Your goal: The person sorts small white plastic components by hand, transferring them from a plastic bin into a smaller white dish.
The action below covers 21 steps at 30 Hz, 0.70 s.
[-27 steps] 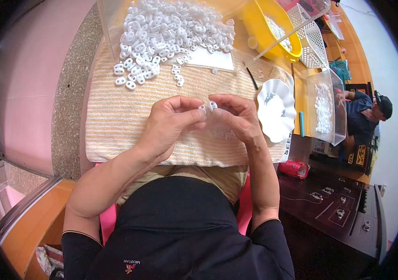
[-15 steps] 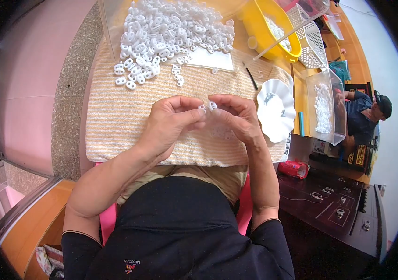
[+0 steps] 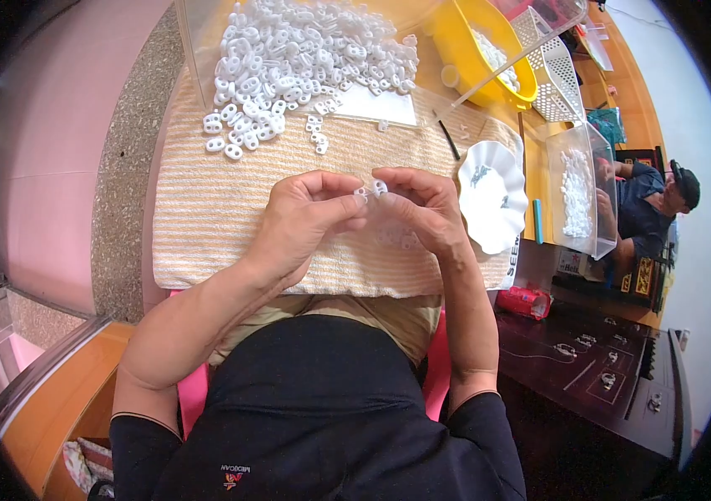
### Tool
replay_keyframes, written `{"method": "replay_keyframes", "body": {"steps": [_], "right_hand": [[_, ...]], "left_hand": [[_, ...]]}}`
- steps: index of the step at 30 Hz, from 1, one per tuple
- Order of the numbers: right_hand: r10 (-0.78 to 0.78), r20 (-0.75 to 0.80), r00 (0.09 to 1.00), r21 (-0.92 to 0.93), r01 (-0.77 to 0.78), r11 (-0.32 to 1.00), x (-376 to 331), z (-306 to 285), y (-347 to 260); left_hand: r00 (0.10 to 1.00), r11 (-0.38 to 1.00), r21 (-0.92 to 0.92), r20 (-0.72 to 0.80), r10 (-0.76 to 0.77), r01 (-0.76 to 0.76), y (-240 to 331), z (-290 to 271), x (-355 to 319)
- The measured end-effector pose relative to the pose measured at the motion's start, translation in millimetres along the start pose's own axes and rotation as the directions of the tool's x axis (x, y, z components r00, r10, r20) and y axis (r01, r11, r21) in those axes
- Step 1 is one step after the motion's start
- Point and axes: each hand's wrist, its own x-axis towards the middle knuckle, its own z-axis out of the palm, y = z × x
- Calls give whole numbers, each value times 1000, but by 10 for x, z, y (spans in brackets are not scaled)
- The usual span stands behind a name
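1. Over the towel, past its near edge, my left hand pinches a white piece.
2. Just rightward, my right hand pinches a two-holed toggle; whether they touch, I can't tell.

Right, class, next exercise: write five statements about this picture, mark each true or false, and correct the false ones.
1. The left hand pinches a small white piece. True.
2. The right hand is empty. False: it pinches a two-holed white piece.
3. The heap of white pieces lies farther from the person than both hands. True.
4. The wavy-rimmed dish is yellow. False: it is white.
5. The yellow basin stands left of the heap. False: it stands right of it.
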Motion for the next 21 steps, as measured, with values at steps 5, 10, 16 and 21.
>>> {"method": "replay_keyframes", "body": {"steps": [5,10,16,21], "right_hand": [[7,1,1000,4,-7,1000,1,0,5],[17,0,1000,17,-17,1000,-3,1,3],[30,-10,999,31,-30,999,-4,7,1],[31,-6,1000,30,-30,999,-5,-8,17]], "left_hand": [[1000,1000,6,-1,0,0,11,10,-10],[1000,1000,14,-10,4,-4,6,7,-11],[1000,1000,20,-22,-1,2,0,8,-9],[1000,1000,20,-17,2,-2,-9,0,-4]]}}
